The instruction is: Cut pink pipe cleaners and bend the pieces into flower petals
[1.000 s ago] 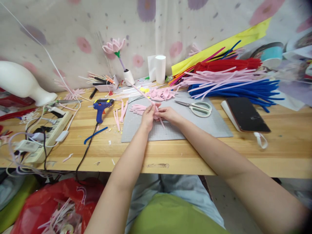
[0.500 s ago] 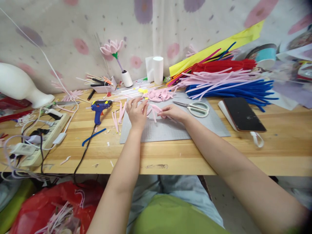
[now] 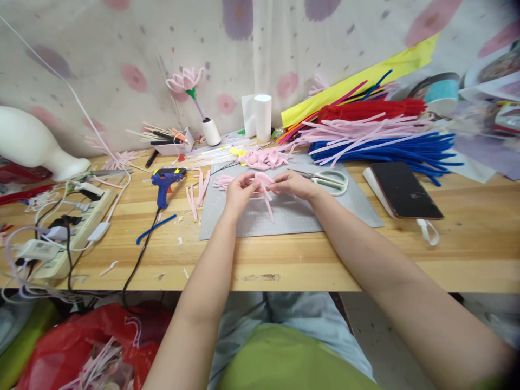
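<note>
Between my two hands is a bent piece of pink pipe cleaner (image 3: 267,199), its loose end hanging down over the grey cutting mat (image 3: 284,223). My left hand (image 3: 240,194) pinches it from the left with thumb and fingers. From the right, my right hand (image 3: 293,185) grips it with its fingertips. Short pink pipe cleaner pieces (image 3: 222,182) lie on the mat just left of my left hand. Behind my hands rests a heap of shaped pink petals (image 3: 266,157). Scissors (image 3: 331,182) lie to the right, partly covered by my right hand.
A blue glue gun (image 3: 163,187) and a power strip (image 3: 87,233) with tangled cables occupy the left. Bundles of blue pipe cleaners (image 3: 382,150) and other colours lie back right, near a phone (image 3: 406,189). A pink flower (image 3: 186,81) stands in a white holder at the back.
My left hand has moved right and toward me, away from the short pieces, and now pinches the pink pipe cleaner together with my right hand. The pipe cleaner's loose end now hangs down.
</note>
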Demonstrator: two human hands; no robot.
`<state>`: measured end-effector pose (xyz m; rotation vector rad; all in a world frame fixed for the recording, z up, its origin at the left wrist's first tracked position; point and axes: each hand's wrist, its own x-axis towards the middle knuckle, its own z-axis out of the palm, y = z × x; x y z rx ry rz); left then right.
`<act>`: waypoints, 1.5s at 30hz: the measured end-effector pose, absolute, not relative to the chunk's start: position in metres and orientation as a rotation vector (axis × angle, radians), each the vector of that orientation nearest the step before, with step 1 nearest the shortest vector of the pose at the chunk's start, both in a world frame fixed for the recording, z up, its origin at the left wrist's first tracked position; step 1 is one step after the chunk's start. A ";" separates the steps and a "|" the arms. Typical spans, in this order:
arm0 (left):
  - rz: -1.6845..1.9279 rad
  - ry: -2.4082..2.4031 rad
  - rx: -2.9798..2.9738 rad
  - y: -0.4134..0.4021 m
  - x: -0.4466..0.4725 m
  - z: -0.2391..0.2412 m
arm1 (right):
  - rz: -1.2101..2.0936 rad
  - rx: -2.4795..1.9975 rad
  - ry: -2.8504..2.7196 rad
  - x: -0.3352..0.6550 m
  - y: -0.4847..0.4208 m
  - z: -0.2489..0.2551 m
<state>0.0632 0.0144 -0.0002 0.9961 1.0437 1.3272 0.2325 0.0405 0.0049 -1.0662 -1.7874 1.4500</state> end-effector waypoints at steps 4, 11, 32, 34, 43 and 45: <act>1.332 1.074 0.990 0.014 0.063 -0.001 | 1.451 -1.074 -1.803 0.229 0.039 0.006; 1.469 1.116 1.073 0.018 0.064 -0.008 | 1.457 -1.001 -1.835 0.216 0.037 -0.002; 1.884 1.527 1.247 0.023 0.063 -0.022 | 1.702 -0.981 -1.364 0.171 0.023 -0.009; 1.903 1.491 1.128 0.023 0.066 -0.020 | 1.741 -0.946 -1.343 0.173 0.024 -0.008; 1.388 1.174 0.949 0.022 0.075 -0.023 | 1.721 -1.062 -1.137 0.178 0.026 -0.017; 1.305 1.054 0.961 0.020 0.076 -0.023 | 1.701 -1.098 -1.152 0.179 0.027 -0.017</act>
